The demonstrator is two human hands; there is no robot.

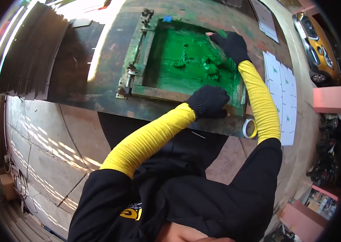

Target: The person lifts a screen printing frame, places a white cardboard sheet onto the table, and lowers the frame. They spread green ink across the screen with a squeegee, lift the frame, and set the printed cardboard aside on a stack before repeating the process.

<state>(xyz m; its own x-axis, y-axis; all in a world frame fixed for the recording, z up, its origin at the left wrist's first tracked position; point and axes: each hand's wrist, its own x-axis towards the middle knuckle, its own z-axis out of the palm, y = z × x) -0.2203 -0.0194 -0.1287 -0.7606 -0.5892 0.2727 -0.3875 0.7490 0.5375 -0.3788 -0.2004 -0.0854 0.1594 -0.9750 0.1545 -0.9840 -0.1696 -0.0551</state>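
Observation:
A wooden screen printing frame [166, 93] lies on the dark table, its mesh covered in green ink [174, 44]. Thick clumps of ink sit near the middle and toward the right side. My left hand [208, 101], in a black glove, is closed over the near rail of the frame. Toward the far right corner, my right hand [232, 46], also gloved in black, grips an ink-smeared squeegee [222, 55]; the glove hides much of it. Metal hinge clamps [131, 72] hold the frame along its left side.
White sheets with small green prints [281, 92] lie along the table's right edge. A roll of tape [250, 128] rests at the near right corner. Dark stacked sheets [29, 56] stand at the left. An orange car [319, 46] is beyond, on the right.

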